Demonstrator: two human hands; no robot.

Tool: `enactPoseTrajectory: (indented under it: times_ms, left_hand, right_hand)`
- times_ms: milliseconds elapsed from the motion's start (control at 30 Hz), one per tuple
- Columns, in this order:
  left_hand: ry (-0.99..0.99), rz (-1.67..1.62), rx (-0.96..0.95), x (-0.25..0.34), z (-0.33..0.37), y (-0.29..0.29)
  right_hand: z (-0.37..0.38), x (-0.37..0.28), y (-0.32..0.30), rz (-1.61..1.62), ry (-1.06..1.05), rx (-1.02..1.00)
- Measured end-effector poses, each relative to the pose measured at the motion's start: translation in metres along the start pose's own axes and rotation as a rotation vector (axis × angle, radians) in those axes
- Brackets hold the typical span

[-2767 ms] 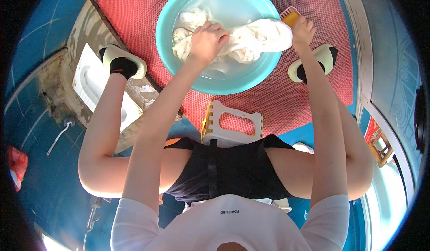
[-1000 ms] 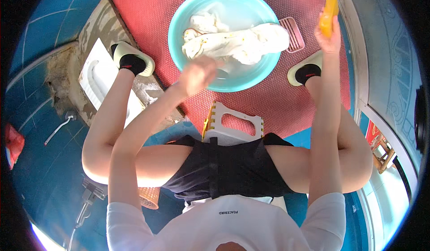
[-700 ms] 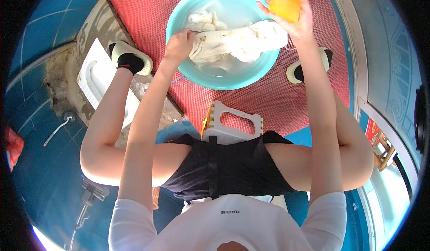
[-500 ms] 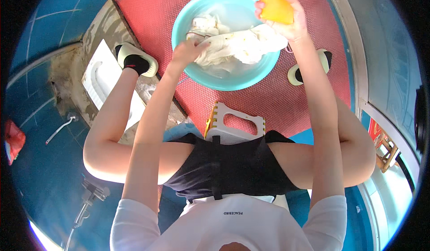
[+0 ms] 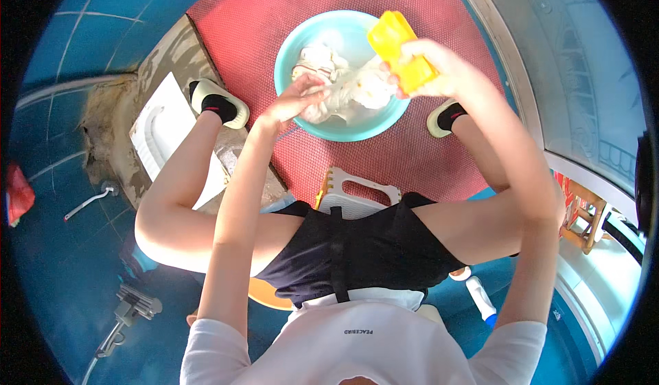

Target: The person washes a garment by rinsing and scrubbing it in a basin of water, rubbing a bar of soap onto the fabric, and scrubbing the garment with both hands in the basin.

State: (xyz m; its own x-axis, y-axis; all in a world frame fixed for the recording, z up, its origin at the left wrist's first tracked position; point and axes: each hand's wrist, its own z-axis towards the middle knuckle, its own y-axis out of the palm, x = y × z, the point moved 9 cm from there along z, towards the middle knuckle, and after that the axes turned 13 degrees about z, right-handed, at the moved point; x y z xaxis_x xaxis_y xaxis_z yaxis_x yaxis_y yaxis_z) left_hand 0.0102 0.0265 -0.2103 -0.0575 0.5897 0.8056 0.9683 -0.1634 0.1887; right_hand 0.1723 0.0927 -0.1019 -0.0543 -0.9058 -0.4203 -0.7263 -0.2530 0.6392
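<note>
In the R hand, a yellow bar is gripped, fingers wrapped round it, held up over the tub's R rim. Its long axis is slanted: one end's pointed far-L, the other near-R. By the tub's L side, the L hand is held part-open, fingers half-bent & touching white cloth; whether it's pinched can't be told. The cloth is bunched in the tub, w/ its length laid roughly L–R.
</note>
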Motion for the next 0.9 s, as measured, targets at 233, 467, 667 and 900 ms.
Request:
enactPoseTrajectory:
  times_ms: [233, 467, 667, 900]
  left_hand:
    - [-0.315, 0.056, -0.162, -0.088, -0.001, -0.005]
    - [-0.22, 0.017, -0.431, -0.063, -0.009, 0.047]
    - [0.004, 0.168, -0.059, -0.014, 0.007, 0.038]
    - [0.172, -0.089, 0.06, 0.05, -0.009, 0.027]
  right_hand:
    - [-0.079, -0.017, 0.011, -0.197, -0.008, 0.187]
    - [-0.084, -0.038, 0.016, -0.166, -0.152, 0.128]
    - [-0.074, -0.041, 0.026, -0.285, -0.179, 0.078]
    - [-0.076, -0.045, 0.025, -0.37, -0.21, 0.13]
